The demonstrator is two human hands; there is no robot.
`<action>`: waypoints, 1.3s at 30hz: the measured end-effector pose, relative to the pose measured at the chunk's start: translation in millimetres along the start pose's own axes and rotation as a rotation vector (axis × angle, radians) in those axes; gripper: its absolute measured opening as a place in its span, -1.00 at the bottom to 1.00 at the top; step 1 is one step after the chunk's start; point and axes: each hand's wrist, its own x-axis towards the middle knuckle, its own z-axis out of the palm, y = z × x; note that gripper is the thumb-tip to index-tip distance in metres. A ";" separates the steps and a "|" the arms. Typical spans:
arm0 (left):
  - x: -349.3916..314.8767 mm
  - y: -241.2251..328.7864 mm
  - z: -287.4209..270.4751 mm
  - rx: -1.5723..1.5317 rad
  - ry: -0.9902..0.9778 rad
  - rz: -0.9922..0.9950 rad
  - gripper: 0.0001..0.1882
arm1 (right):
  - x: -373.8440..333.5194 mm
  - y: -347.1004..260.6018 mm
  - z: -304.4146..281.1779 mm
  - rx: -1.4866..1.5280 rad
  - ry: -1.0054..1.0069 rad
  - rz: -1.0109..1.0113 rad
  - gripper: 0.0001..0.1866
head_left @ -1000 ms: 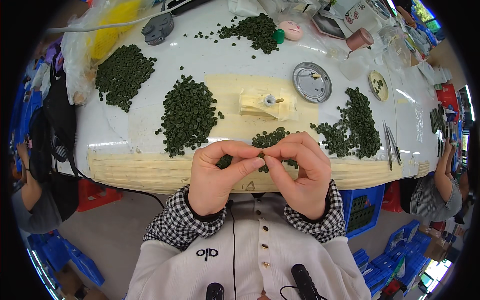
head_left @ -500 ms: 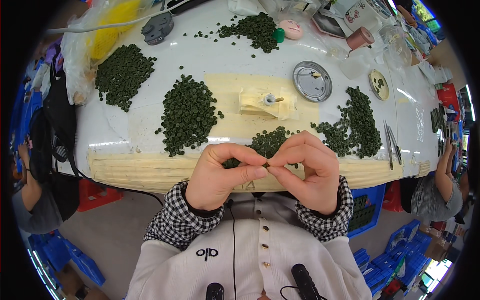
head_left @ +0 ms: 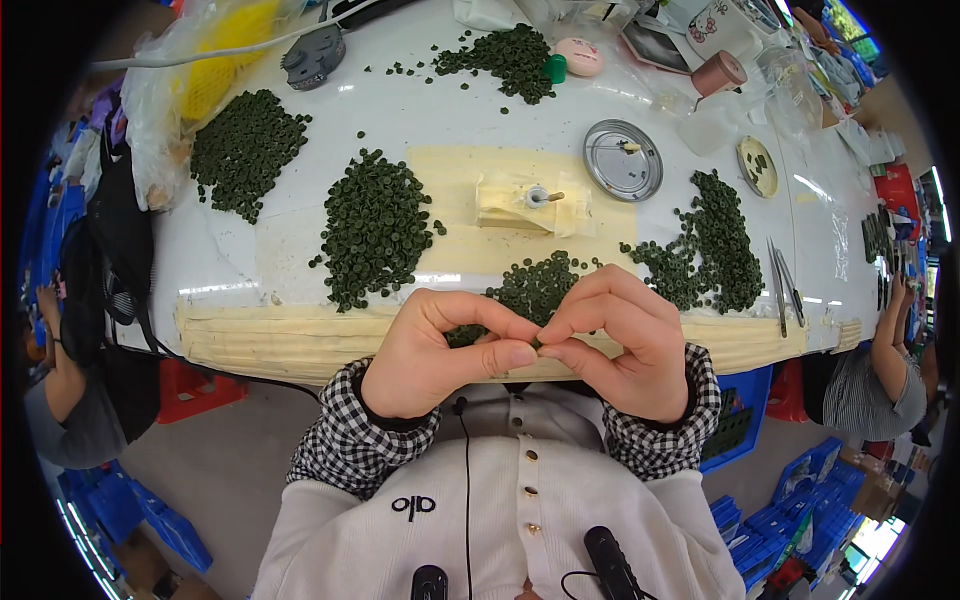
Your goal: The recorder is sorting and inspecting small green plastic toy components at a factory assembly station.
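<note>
since the earlier frame both hands have drawn slightly nearer the body, fingertips still meeting; the left hand (head_left: 440, 350) and right hand (head_left: 615, 340) pinch together over the table's near edge (head_left: 260, 340); what they grip is hidden between the fingertips, so i cannot tell it; just behind them lies a small heap of green discs (head_left: 535, 285); counted, six heaps of these discs show on the white table; one round metal lid (head_left: 622, 160); one pair of tweezers (head_left: 780, 285); one pink cup (head_left: 720, 72).
</note>
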 end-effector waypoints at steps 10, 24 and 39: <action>-0.3 0.1 -2.1 -0.142 -0.062 -0.088 -0.90 | 0.5 -1.6 1.1 0.032 -0.016 -0.059 -0.80; 0.1 1.1 4.8 0.198 0.130 0.102 -0.93 | -1.1 0.5 8.2 -0.036 0.085 -0.028 -0.82; -1.7 -6.1 6.4 0.239 0.216 0.176 -0.94 | -7.1 3.6 25.2 0.296 0.180 0.248 -0.88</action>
